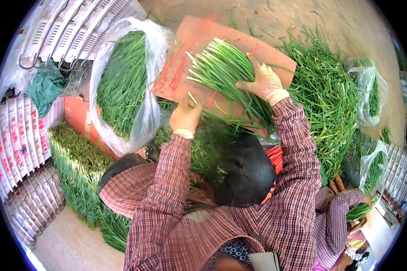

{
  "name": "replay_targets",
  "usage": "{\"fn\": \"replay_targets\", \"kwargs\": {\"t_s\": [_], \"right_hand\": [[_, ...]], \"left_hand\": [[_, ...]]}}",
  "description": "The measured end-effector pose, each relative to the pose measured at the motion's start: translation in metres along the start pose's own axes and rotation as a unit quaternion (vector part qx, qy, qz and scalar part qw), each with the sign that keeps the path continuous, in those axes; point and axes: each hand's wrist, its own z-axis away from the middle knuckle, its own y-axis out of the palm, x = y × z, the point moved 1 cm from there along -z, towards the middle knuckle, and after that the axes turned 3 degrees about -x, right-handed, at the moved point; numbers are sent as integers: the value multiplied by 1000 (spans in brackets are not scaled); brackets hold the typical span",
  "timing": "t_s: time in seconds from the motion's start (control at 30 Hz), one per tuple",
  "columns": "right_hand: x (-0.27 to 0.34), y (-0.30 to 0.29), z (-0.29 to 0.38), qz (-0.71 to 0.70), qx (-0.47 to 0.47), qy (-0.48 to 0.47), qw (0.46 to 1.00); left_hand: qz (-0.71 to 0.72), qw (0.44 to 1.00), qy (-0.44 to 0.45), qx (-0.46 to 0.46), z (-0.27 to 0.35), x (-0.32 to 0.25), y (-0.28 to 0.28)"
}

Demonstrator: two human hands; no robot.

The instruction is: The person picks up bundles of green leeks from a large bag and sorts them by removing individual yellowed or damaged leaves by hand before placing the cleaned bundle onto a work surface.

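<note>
My left hand, in a pale glove, pinches a single garlic chive stalk near the lower left edge of a reddish-brown board. On that board lies a loose bunch of garlic chives, its white stem ends towards the upper left. My right hand, also gloved, grips the bunch from above, thumb on one side and fingers on the other. Red ties lie on the board left of the bunch. Chive leaves hang over the board's near edge towards my dark-covered knee.
A clear plastic bag of chives stands at left, near stacked tied bundles and white crates. Loose chives are heaped at right. Another person's sleeve shows at lower right, close to my right arm.
</note>
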Motion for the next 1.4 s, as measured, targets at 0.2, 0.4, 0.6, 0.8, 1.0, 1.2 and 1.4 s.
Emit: {"fn": "replay_targets", "kwargs": {"t_s": [0.2,0.4,0.6,0.8,1.0,1.2,1.4], "right_hand": [[1,3,1,5,-7,1,1000],[-9,7,-1,-11,-24,-19,999],[-4,5,-4,-14,-10,-10,1000],[-8,5,-4,-26,-1,-15,1000],[-5,-1,-6,-37,41,-23,998],[-5,-9,-10,-26,67,-18,997],[-22,-4,-18,-126,84,-30,988]], "left_hand": [[268,963,39,-18,5,9,5],[458,823,334,-48,23,34,-99],[549,776,309,23,40,71,-175],[484,841,200,137,57,-2,-100],[702,652,74,278,39,-45,-39],[668,723,4,177,-15,-61,21],[572,817,-23,68,-46,-77,29]]}}
